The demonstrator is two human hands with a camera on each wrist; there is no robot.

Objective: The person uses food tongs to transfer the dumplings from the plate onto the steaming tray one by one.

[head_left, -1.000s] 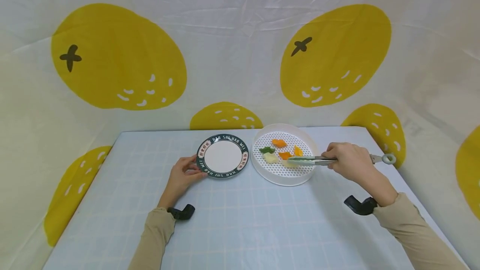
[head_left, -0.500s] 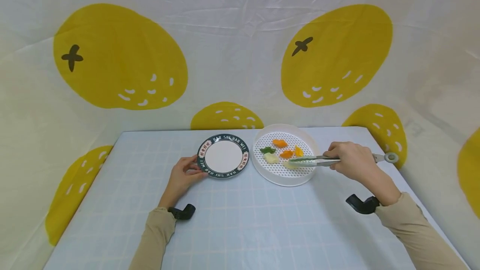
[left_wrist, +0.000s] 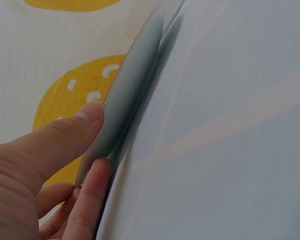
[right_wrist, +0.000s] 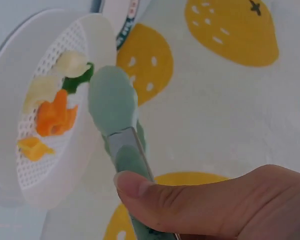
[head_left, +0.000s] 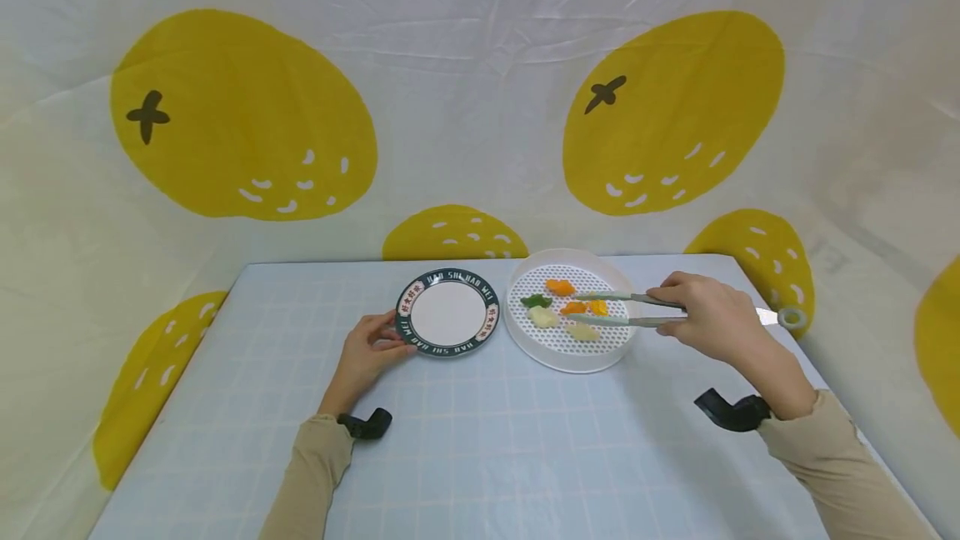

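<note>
My left hand (head_left: 365, 357) grips the near left rim of a round plate (head_left: 448, 313), white with a dark green lettered border. In the left wrist view the thumb lies along its edge and fingers touch its underside. My right hand (head_left: 708, 315) holds mint-green tipped tongs (head_left: 610, 321), their arms spread over a white perforated steamer basket (head_left: 573, 363). In the basket lie small dumpling-like pieces: an orange piece (head_left: 559, 287), a second orange one, a yellow piece (head_left: 597, 307), a green piece (head_left: 536, 302) and two pale pieces (head_left: 543, 317). Nothing shows between the tong tips.
The plate and basket stand side by side near the far edge of a table with a pale blue checked cloth (head_left: 465, 448). Behind and beside it hangs a white sheet (head_left: 465, 107) printed with big yellow fruits. Each wrist wears a black camera mount (head_left: 366, 424).
The tongs have spread apart and moved from the near pale piece toward the far side, over the orange and yellow pieces. The left hand and plate stay in place.
</note>
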